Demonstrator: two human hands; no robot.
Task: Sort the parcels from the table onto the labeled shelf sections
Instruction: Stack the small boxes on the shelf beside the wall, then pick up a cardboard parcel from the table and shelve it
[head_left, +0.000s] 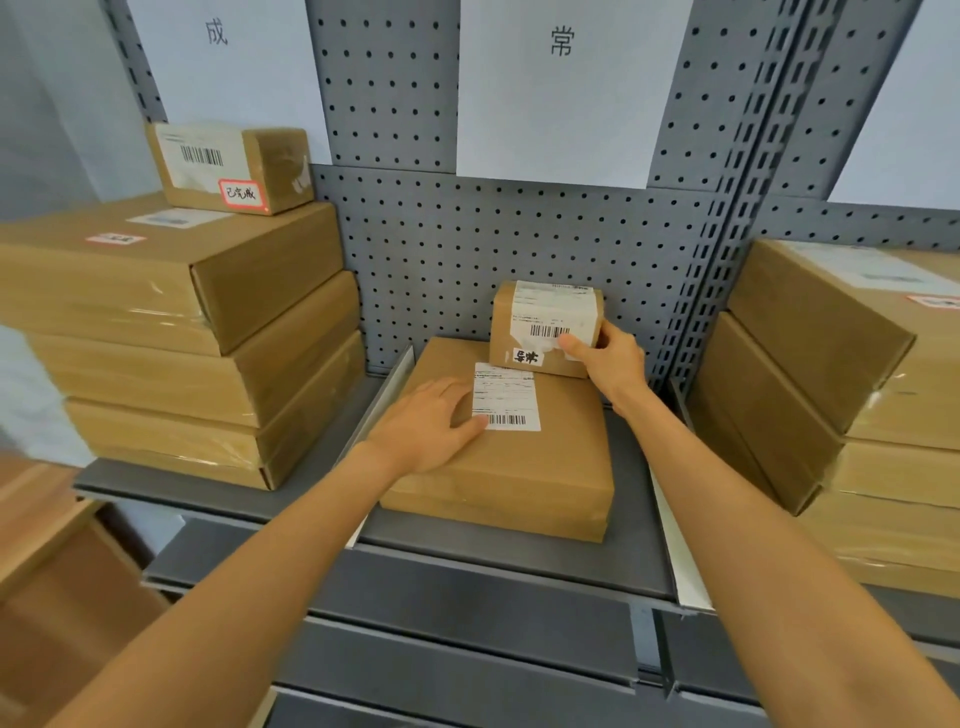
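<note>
On the left I see a sheet marked 成 (217, 32) above a stack of taped brown cardboard parcels (171, 332), the small top box (234, 166) bearing a barcode and a red-bordered handwritten sticker. In the middle section, under the sheet marked 常 (561, 41) on the grey pegboard, my left hand (431, 426) lies flat with fingers together on a flat parcel (519, 467) beside its barcode label. My right hand (608, 358) grips the small labelled parcel (540, 322) standing on that parcel's back edge, with bare shelf (634, 545) between it and the right-hand stack (831, 374).
</note>
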